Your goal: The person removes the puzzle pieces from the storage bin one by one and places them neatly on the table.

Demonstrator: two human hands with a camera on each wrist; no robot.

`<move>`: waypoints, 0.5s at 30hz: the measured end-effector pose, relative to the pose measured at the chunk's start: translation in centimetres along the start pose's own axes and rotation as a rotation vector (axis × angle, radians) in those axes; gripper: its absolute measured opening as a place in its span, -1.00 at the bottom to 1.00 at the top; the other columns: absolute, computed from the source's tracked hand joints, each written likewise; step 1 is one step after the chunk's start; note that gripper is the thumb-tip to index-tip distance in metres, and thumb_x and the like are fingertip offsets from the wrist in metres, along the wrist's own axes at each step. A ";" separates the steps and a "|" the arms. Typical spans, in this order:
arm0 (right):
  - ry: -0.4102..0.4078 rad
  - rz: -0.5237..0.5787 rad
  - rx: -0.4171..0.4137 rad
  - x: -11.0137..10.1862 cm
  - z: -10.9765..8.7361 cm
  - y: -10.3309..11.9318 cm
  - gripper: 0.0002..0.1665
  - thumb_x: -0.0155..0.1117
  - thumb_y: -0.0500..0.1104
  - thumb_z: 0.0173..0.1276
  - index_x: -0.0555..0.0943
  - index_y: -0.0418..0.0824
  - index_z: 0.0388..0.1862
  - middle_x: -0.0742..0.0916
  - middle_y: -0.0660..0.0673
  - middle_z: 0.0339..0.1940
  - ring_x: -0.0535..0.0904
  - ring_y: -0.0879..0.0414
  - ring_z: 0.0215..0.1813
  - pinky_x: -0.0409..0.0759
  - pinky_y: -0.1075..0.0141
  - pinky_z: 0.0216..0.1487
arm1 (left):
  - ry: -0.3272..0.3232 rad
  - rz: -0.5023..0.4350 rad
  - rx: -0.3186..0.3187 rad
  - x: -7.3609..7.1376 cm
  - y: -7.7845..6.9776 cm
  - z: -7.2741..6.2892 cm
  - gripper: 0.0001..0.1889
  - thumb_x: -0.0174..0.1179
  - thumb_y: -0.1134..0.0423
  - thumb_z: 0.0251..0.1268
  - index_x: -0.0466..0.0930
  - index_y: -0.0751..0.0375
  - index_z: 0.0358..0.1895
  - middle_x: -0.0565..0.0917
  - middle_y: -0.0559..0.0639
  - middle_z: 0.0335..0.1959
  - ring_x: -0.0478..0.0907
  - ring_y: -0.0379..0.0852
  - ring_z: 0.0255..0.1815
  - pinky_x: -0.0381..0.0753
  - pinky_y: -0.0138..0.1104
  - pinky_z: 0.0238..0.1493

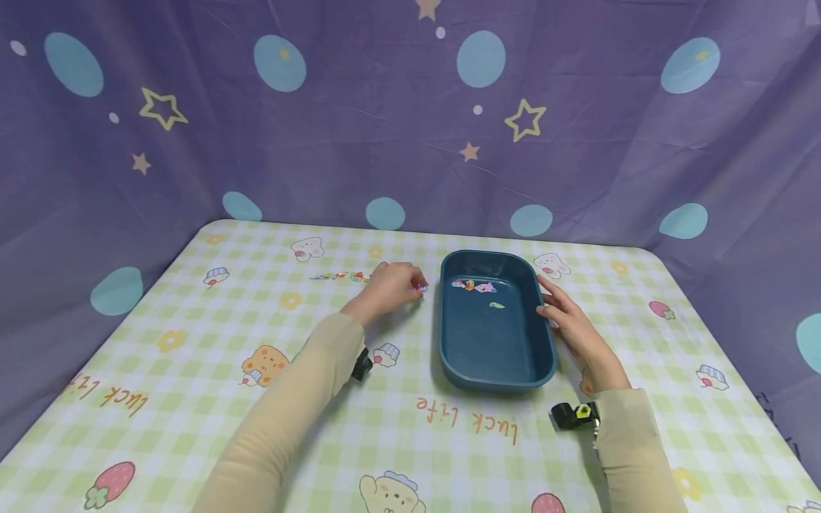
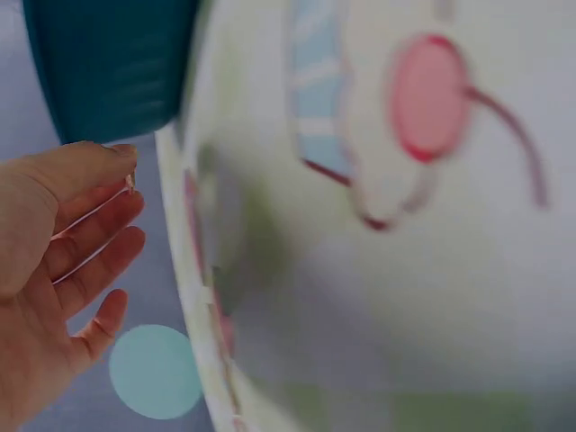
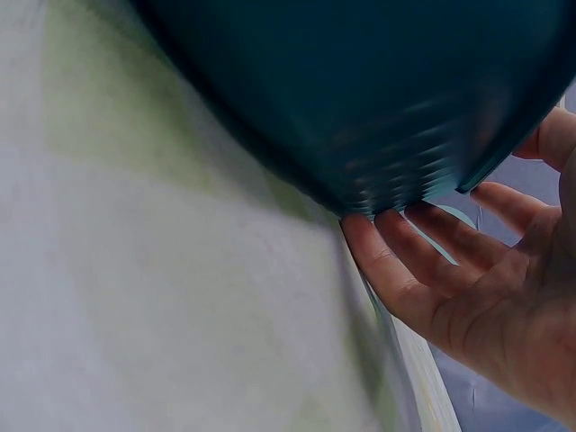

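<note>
A dark teal plastic tub (image 1: pixel 497 349) with rounded corners stands right of the table's middle. Several small, flat, colourful pieces (image 1: pixel 485 288) lie on its floor toward the far end. Left of the tub, my left hand (image 1: pixel 388 288) holds a small colourful piece (image 1: pixel 420 288) close above the cloth. In the left wrist view, thumb and forefinger pinch its thin edge (image 2: pixel 131 182). My right hand (image 1: pixel 574 331) rests against the tub's right side. Its fairly straight fingers (image 3: pixel 418 243) touch the outer wall in the right wrist view.
More flat, colourful pieces (image 1: pixel 333 276) lie in a row on the tablecloth (image 1: pixel 212 342), left of my left hand, which partly hides them. A purple curtain (image 1: pixel 385 128) with stars and blue ovals hangs behind the table. Each wrist wears a black camera (image 1: pixel 566 416).
</note>
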State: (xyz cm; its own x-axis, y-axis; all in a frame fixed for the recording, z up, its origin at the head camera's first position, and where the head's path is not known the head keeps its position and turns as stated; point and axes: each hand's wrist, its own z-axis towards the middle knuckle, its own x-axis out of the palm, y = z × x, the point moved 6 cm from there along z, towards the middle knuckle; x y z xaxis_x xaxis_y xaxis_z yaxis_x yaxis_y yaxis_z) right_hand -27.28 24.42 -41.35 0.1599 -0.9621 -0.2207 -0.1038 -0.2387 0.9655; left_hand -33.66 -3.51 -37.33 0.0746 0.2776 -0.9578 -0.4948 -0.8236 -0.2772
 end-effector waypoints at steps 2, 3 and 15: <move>0.001 -0.001 0.000 0.0 0.0 0.0 -0.24 -0.06 -0.19 0.35 -0.08 0.02 0.46 0.15 -0.35 0.39 0.14 -0.25 0.33 0.09 -0.24 0.24 | 0.019 -0.003 -0.012 0.6 0.4 0.0 -0.77 0.24 0.18 0.08 0.65 0.00 -0.14 0.66 -0.16 -0.25 0.56 -0.21 -0.20 0.34 -0.14 -0.02; 0.002 0.000 0.001 0.0 0.0 0.0 -0.24 -0.06 -0.19 0.35 -0.08 0.02 0.46 0.15 -0.35 0.39 0.14 -0.25 0.33 0.09 -0.24 0.24 | 0.026 -0.008 -0.018 0.9 0.6 0.0 -0.76 0.24 0.18 0.09 0.64 0.00 -0.13 0.67 -0.17 -0.24 0.56 -0.22 -0.20 0.34 -0.15 -0.03; 0.001 0.004 0.021 0.0 -0.1 0.1 -0.24 -0.05 -0.17 0.35 -0.08 0.06 0.46 0.16 -0.33 0.40 0.14 -0.23 0.34 0.10 -0.20 0.23 | 0.050 0.043 -0.040 2.0 0.7 0.1 -0.87 0.25 0.18 0.04 0.63 0.02 -0.29 0.65 -0.15 -0.33 0.55 -0.16 -0.29 0.39 -0.15 -0.12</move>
State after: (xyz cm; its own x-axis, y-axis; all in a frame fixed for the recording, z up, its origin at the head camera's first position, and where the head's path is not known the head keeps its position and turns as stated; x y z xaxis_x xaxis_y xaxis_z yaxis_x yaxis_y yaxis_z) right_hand -27.16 24.42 -41.24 0.1601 -0.9630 -0.2168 -0.1251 -0.2377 0.9633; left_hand -33.96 -3.52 -39.39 0.0974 0.2175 -0.9712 -0.4632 -0.8538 -0.2376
